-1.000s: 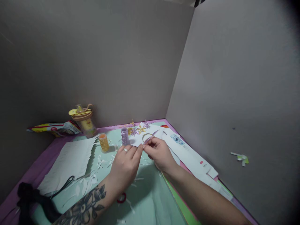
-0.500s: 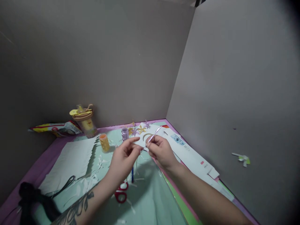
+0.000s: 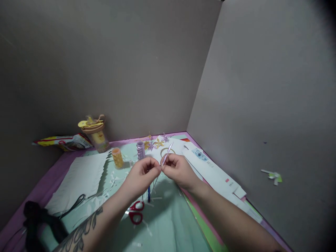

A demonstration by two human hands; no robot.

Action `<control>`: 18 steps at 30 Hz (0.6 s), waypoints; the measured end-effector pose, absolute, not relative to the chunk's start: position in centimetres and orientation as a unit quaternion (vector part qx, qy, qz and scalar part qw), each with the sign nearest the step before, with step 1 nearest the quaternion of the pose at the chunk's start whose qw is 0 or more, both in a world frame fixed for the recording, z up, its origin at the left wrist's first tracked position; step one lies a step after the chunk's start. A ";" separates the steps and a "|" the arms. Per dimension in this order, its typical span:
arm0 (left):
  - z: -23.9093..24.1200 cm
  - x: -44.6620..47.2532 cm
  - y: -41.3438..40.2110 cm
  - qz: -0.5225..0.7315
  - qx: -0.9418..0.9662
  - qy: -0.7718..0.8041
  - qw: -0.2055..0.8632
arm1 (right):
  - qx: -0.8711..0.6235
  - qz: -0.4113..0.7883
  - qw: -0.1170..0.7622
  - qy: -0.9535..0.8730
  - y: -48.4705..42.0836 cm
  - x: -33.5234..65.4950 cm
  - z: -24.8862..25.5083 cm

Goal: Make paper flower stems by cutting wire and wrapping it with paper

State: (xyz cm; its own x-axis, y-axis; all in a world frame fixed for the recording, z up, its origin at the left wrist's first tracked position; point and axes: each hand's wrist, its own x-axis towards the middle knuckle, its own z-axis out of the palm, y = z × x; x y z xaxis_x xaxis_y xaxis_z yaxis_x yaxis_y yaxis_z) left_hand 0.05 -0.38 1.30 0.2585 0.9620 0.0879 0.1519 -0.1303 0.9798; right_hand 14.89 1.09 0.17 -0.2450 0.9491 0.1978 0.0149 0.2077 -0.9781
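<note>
Both hands met above mint-green worktop (image 3: 168, 224). Right hand (image 3: 176, 168) fingers pinched thin lilac ribbon strip (image 3: 167, 153), long axis slanting up and away; left hand (image 3: 141, 174) fingers closed, seemingly on its lower end.

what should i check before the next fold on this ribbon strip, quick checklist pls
1. Lilac ribbon strip pinched in the right hand: ok.
2. Left hand closed at the strip's lower end: ok, though the exact contact is too small to tell.
3. Strip clear of the lilac spool and orange spool: ok.
4. Red scissors lying below the wrists, away from the fingers: ok.
5. Fold crease even: cannot tell.
6. Finished ribbon flowers untouched behind the hands: ok.
</note>
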 end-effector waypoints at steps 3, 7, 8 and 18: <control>1.2 0.1 -0.5 0.410 0.647 0.469 0.440 | -0.392 0.476 0.475 -0.628 1.1 14.9 0.1; 1.1 0.1 -0.7 0.417 0.657 0.479 0.406 | -0.382 0.489 0.475 -0.624 1.2 14.9 -0.1; 1.0 0.1 -0.7 0.421 0.658 0.480 0.401 | -0.382 0.493 0.476 -0.620 1.3 15.0 -0.1; 0.6 0.0 -0.1 0.429 0.624 0.411 0.508 | -0.377 0.524 0.465 -0.606 1.6 15.5 -0.4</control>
